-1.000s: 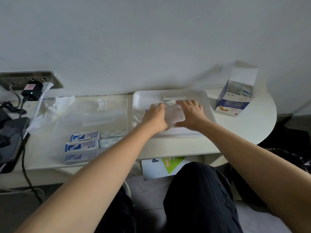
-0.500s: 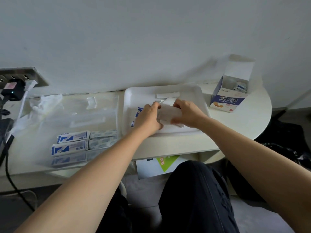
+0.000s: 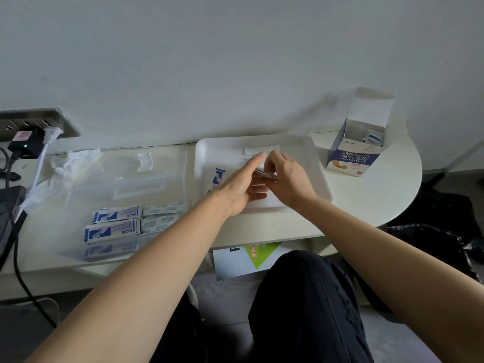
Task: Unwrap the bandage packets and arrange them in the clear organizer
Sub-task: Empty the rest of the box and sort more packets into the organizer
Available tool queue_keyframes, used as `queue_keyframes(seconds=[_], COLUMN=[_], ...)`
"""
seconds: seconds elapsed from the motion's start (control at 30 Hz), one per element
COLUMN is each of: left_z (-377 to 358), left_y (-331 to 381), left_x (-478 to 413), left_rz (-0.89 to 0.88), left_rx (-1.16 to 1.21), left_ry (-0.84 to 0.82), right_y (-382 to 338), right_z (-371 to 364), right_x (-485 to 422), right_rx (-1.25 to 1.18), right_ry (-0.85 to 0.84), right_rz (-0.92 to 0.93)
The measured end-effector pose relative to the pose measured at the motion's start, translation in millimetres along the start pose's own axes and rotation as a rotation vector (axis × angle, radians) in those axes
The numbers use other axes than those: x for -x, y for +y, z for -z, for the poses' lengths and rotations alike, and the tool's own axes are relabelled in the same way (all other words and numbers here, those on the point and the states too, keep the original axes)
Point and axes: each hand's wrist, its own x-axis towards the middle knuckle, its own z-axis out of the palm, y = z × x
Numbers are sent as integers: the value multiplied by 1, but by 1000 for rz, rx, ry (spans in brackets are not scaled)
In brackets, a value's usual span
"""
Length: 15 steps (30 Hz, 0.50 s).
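Over the white tray [image 3: 314, 166], the right hand [image 3: 288, 179] pinches a thin bandage packet [image 3: 265, 175], seen edge-on, between thumb and curled fingers. The left hand [image 3: 241, 187] meets it with fingers straight and slightly spread. Whether its thumb also nips the wrapper cannot be told.

The step in hand looks like peeling the wrapper open. To do it well, the person would likely want each grip on a separate flap at the packet's end — thumb tips close to the seam. Pulling the flaps apart steadily, rather than tearing across, should bring the bandage out flat. Working over the tray lets scraps fall near the wrapper strip [image 3: 262, 148] at its far side.

Another packet [image 3: 218, 176] lies on the tray, partly behind the left hand. The clear organizer [image 3: 157, 179] sits just left of the tray on the surface [image 3: 379, 195]. Its near end holds wrapped packets [image 3: 115, 214] beside paler bandages [image 3: 162, 208] — the freed one probably belongs with those.
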Motion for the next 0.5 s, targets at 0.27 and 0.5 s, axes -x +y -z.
queue_keyframes(seconds=[0.27,0.5], left_z=[5,8], left_y=[2,4], left_x=[-5,-3], left_rz=[-73,-44], left_rx=[302,400], left_ry=[318,260], right_y=[-4,-10], right_z=[7,8], right_x=[1,-7], right_rx=[-296,-591], right_ry=[-246,-161], right_rz=[-55,-382])
